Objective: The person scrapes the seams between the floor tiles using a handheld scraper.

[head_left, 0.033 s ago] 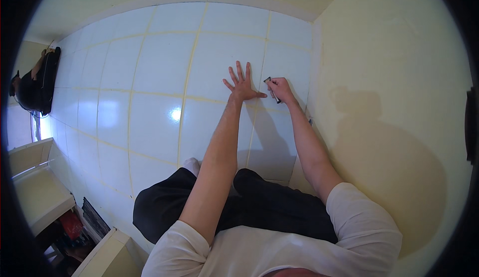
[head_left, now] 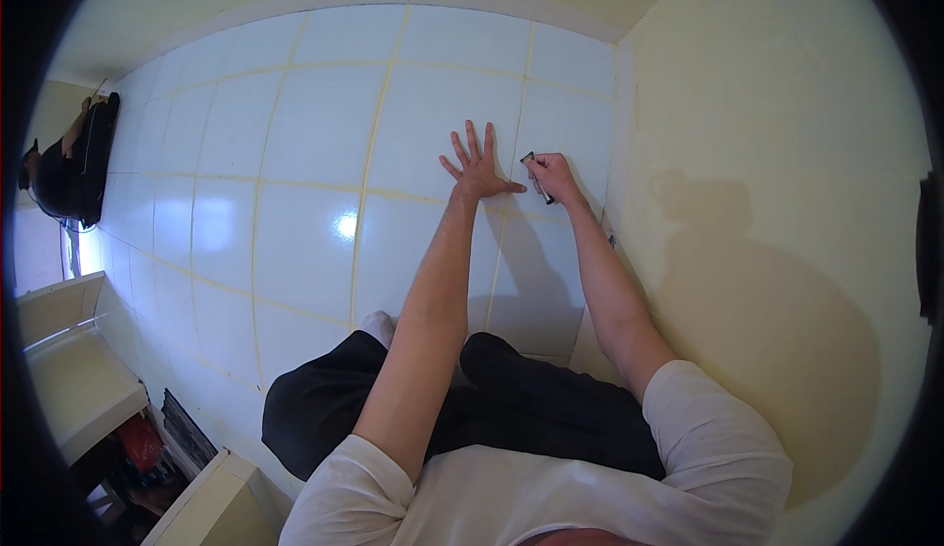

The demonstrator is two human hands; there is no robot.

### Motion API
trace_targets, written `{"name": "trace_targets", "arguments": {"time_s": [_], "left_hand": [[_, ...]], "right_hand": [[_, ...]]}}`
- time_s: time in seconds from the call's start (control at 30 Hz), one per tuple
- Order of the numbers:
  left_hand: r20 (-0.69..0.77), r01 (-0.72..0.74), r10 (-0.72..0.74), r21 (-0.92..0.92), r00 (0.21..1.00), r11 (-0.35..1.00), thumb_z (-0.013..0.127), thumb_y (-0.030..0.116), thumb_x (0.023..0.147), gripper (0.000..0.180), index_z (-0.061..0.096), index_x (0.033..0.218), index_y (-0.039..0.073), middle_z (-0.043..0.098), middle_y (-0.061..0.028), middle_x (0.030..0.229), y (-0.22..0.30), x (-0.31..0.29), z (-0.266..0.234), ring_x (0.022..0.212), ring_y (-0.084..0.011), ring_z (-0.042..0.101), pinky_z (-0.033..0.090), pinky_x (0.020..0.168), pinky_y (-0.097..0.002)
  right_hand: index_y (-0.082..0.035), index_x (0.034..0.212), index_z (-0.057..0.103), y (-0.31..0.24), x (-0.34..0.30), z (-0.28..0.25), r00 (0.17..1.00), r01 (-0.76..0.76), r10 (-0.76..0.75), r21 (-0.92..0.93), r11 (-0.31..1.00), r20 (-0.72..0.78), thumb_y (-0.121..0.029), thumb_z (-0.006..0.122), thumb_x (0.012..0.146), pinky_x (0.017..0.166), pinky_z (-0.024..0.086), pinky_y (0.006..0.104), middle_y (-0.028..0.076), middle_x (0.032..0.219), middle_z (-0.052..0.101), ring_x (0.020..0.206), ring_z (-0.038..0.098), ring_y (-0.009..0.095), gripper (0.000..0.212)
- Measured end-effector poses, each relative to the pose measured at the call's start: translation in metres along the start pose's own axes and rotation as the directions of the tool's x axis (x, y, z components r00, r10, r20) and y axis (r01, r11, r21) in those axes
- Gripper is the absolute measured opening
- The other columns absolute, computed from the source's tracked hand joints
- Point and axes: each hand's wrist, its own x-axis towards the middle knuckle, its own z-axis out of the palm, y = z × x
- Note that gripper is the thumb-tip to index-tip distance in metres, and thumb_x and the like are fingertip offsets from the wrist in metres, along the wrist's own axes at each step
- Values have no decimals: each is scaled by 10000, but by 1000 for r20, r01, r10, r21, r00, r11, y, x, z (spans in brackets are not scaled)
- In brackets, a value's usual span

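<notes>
My left hand (head_left: 478, 172) lies flat with fingers spread on the white floor tiles (head_left: 433, 118), and its thumb points toward my right hand (head_left: 554, 176). In that right hand is a small scraper-like tool (head_left: 528, 157) with a short dark head and a slim handle. Its head is at or just above the tile, beside a joint; whether it touches cannot be made out. The handle's lower end shows below my fingers. Yellowish grout lines (head_left: 370, 143) run between the tiles, some thicker than others.
A cream wall (head_left: 747, 103) rises close on my right, with my shadow on it. Another person (head_left: 69, 167) in dark clothes is at the far left. Cream cabinets (head_left: 84, 389) with an open compartment stand at the lower left. My folded legs (head_left: 551, 408) are in front of me.
</notes>
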Motion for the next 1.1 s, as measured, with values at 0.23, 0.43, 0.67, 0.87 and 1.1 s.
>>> {"name": "trace_targets", "arguments": {"time_s": [0.23, 0.43, 0.67, 0.87, 1.1], "left_hand": [[-9, 25, -25, -6, 1000, 1000, 866, 713, 437, 1585, -140, 1573, 254, -289, -155, 1602, 2, -4, -2, 1433, -440, -312, -62, 1044, -789], [-19, 27, -27, -9, 999, 1000, 868, 709, 442, 1578, -136, 1574, 258, -296, -147, 1601, 2, -4, -2, 1435, -437, -313, -69, 1047, -783], [-14, 33, -34, -10, 999, 999, 862, 718, 446, 1574, -136, 1574, 261, -304, -144, 1598, 4, -5, -3, 1437, -434, -311, -72, 1051, -779], [-13, 29, -29, 2, 1000, 1000, 858, 725, 443, 1577, -137, 1573, 257, -294, -150, 1601, 3, -5, -2, 1438, -436, -305, -76, 1057, -772], [-17, 24, -24, -6, 1000, 1000, 856, 734, 434, 1584, -134, 1574, 257, -294, -150, 1600, 3, -1, 1, 1437, -435, -308, -77, 1055, -775]], "right_hand": [[19, 656, 613, -6, -3, 3, 1000, 14, -14, -21, 1000, -10, -198, 633, 908, 415, 396, 296, 40, 528, 563, 423, 515, 109, 334], [20, 658, 617, -11, -5, 3, 1000, 4, -3, -40, 999, 22, -204, 627, 915, 410, 393, 296, 43, 517, 558, 418, 518, 111, 341], [23, 651, 615, -15, -5, 1, 994, -50, 55, -58, 997, 97, -200, 618, 924, 403, 385, 292, 54, 509, 556, 410, 511, 114, 353], [21, 646, 608, -16, -4, 0, 994, -65, 64, 7, 998, 88, -190, 624, 919, 393, 385, 291, 52, 514, 557, 404, 509, 114, 345], [13, 643, 608, -11, 0, -2, 988, -57, 68, -83, 995, 137, -188, 628, 916, 401, 395, 302, 43, 508, 558, 405, 512, 112, 340]]}}
